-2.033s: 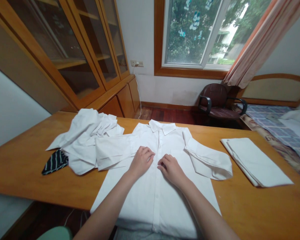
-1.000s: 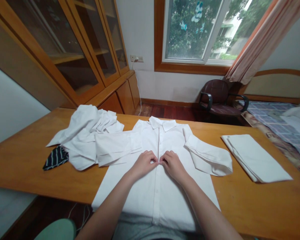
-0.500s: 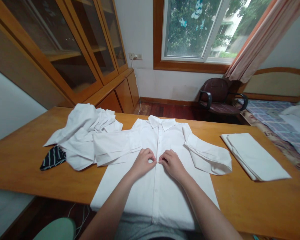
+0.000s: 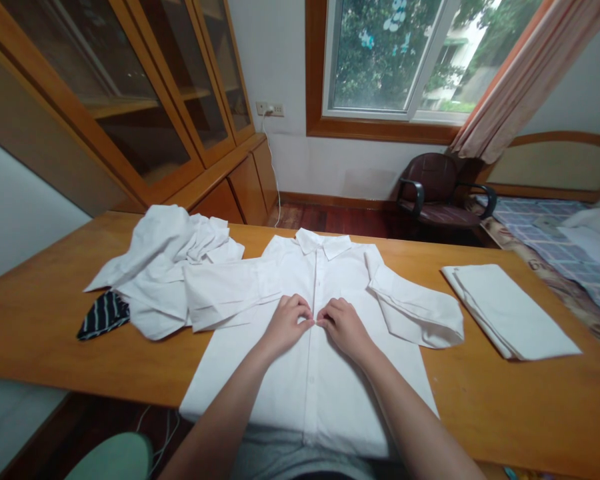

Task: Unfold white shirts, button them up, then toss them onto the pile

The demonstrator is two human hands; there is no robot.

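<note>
A white collared shirt (image 4: pixel 325 380) lies flat, front up, on the wooden table (image 4: pixel 45 333), its hem hanging over the near edge. My left hand (image 4: pixel 286 325) and my right hand (image 4: pixel 344 327) meet at the shirt's button placket at chest height. Both have fingers curled and pinched on the placket fabric, fingertips almost touching each other. The shirt's right sleeve (image 4: pixel 415 310) is folded on the table beside my right hand. Its left sleeve (image 4: pixel 225 293) lies out to the left.
A heap of crumpled white garments (image 4: pixel 165 267) lies at the left, with a dark striped cloth (image 4: pixel 103 315) beside it. A folded white shirt (image 4: pixel 507 310) rests at the right. Behind stand a glass-door cabinet (image 4: pixel 130 100), a brown armchair (image 4: pixel 440 193) and a bed (image 4: pixel 570 247).
Two seconds ago my hands lay slightly apart on the shirt front. They have come together at the placket and pinched it, and have hardly moved over the last second.
</note>
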